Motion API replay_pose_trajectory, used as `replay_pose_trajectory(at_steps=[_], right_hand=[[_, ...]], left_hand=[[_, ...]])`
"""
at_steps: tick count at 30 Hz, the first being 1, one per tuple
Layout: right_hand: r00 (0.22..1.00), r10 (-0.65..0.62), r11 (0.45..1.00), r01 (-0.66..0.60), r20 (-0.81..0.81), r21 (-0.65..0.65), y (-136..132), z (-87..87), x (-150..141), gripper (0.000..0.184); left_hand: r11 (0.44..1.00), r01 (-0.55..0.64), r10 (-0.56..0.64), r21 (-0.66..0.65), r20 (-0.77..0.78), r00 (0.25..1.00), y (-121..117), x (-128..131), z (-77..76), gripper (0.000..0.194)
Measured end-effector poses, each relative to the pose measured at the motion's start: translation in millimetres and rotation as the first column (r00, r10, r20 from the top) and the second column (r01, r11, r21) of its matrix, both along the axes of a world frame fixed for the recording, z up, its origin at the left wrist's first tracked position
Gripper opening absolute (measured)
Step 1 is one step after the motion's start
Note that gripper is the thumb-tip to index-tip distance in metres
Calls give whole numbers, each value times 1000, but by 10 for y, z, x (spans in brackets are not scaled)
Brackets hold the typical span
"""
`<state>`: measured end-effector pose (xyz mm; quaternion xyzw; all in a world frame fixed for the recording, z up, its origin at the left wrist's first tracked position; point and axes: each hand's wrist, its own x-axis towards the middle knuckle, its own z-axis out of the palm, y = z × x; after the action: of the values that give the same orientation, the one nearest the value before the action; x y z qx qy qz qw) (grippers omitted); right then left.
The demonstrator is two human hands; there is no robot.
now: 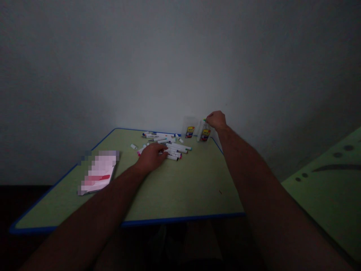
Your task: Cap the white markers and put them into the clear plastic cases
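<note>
My right hand (217, 119) pinches the green-tipped top end of a white marker (205, 120) at the mouth of a clear plastic case (205, 134). The case stands upright near the wall and has a yellow, red and dark label. Over a loose pile of white markers (176, 149) lies my left hand (153, 155). Its index finger and thumb are apart, resting on the markers; the other fingers are partly hidden. Several more markers (159, 136) with coloured ends lie behind that hand.
A second clear case (190, 130) stands left of the first. A white booklet or packet (101, 167), partly pixelated, lies at the left. The green table (180, 192) has a blue edge and meets the grey wall (169, 67). Another green surface (332, 188) is at the right.
</note>
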<state>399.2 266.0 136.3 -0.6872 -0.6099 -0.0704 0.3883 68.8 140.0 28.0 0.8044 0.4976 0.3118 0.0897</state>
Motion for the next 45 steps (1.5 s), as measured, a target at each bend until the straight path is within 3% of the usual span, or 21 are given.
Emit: replay_pose_trajectory(at_steps=[2, 4, 9, 14, 22, 26, 31, 45], right_hand=[[998, -67, 997, 66, -20, -44, -83, 25, -57, 13], [994, -99, 995, 98, -42, -5, -171, 43, -127, 14], [996, -37, 993, 46, -85, 108, -374, -28, -312, 16], [986, 49, 993, -30, -160, 115, -597, -252, -515, 16], [964, 86, 996, -90, -252, -3, -932, -671, -770, 12], [957, 80, 995, -95, -278, -43, -992, -856, -762, 14], [982, 51, 994, -66, -182, -82, -1018, -985, -679, 15], [989, 116, 985, -126, -88, -120, -1013, -1084, -702, 11]], left_hand=[[1000, -3, 3, 2, -7, 1000, 13, -2, -11, 36], [1000, -8, 8, 8, -11, 1000, 25, -5, -17, 36], [1000, -25, 24, -12, -39, 999, 21, -15, 11, 37], [997, -66, 64, -30, -58, 996, -4, -24, 67, 37], [994, -94, 91, -50, -57, 994, -7, -58, 93, 35], [993, -106, 104, -46, -46, 994, 15, -84, 71, 33], [994, -101, 99, -48, -28, 995, 23, -105, 54, 34], [983, -167, 167, -80, 1, 986, 42, -166, 52, 35]])
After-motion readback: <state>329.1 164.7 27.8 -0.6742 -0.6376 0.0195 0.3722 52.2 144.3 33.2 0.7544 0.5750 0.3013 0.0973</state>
